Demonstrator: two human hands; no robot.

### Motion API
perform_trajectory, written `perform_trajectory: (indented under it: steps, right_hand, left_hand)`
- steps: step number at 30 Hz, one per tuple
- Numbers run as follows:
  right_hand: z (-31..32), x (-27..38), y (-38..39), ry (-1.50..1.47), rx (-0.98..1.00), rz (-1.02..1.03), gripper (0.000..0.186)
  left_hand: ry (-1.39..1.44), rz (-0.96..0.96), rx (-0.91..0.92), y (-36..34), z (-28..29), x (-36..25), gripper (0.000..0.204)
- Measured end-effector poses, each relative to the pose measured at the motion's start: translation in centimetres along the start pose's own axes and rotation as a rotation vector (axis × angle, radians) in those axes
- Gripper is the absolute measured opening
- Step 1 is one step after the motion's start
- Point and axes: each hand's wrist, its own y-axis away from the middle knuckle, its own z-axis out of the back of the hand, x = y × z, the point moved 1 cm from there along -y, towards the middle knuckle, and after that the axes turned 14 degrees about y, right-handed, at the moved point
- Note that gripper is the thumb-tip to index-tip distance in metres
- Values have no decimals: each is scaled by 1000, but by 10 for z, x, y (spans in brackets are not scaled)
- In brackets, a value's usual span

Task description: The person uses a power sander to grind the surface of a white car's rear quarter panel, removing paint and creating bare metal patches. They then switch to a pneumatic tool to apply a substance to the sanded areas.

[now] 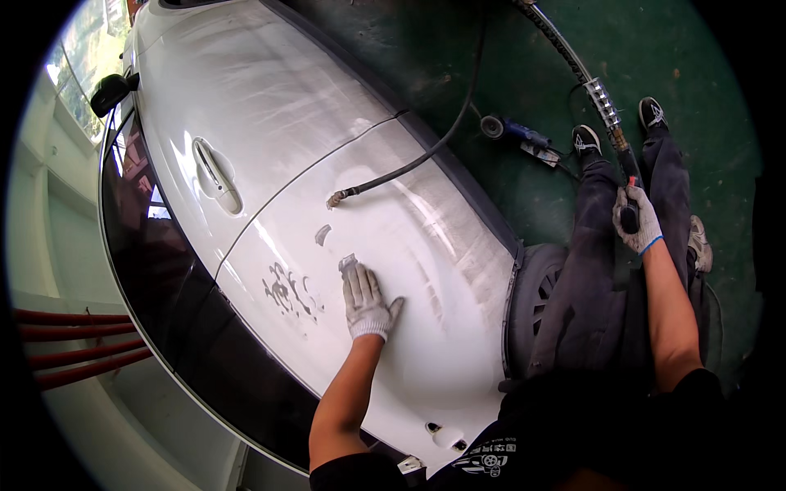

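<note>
A white car's rear side panel (409, 245) lies before me, with bare grey patches (282, 290) where the paint is gone. My left hand (370, 304), in a whitish knit glove, rests flat on the panel, fingers stretched out. Its fingertips touch another grey patch (349, 262). My right hand (640, 219), also gloved, is closed around the black handle of a long tool (604, 105) with a ribbed metal section and a bit of red by the grip. A black cable (405, 168) ends in a brass-coloured tip (334, 200) at the panel.
A blue angle grinder (524, 135) lies on the green floor (532, 41) beyond my legs (594, 237). Close by is the car's rear wheel (536, 290). A door handle (216, 176) is on the neighbouring door. Red pipes (82, 334) run along the left wall.
</note>
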Motion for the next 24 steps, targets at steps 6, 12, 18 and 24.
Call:
perform_trajectory:
  steps: [6,12,18,24]
  right_hand:
    - [0,5,0,59,-26,19,14]
    - [5,7,-2,91,9,34,14]
    - [5,6,-2,61,-48,25,13]
    - [0,12,-1,105,-22,5,13]
  left_hand:
    - [-24,-73,13,8,40,60,114]
    - [-58,44,-56,-89,88,69,109]
    - [-51,185,-104,-123,96,53,108]
    - [15,74,-105,-69,57,36,110]
